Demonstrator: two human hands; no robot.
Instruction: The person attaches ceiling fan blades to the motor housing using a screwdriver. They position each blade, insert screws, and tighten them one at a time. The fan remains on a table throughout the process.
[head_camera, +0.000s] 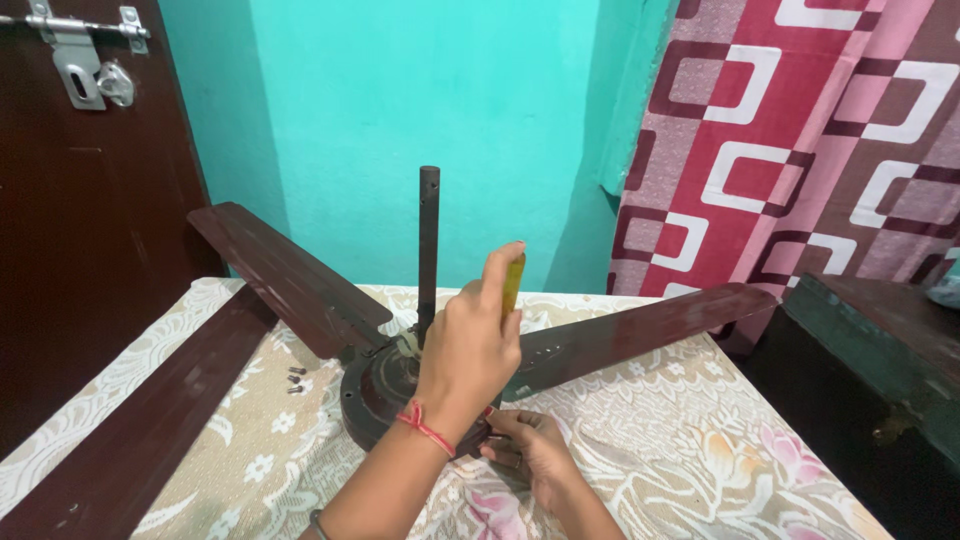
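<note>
On the cloth-covered table, two hands work at the hub of a dark ceiling fan.

Behind the left hand (470, 345) most of a yellow-handled tool (513, 282) is hidden — only the upper handle shows, upright and closed in that fist, its tip out of sight at the motor hub (375, 390). The right hand (530, 450) rests against the hub's near edge; whether it grips anything cannot be told. The fan lies on a floral tablecloth (690, 450) in a room with a turquoise wall (400, 100), a brown door (80, 200) and a patterned curtain (800, 140). Its down rod (429, 240) points straight up, while three blades (640, 335) spread flat — one cut off at the lower left. Small screws (296, 379) lie just left of the hub.
</note>
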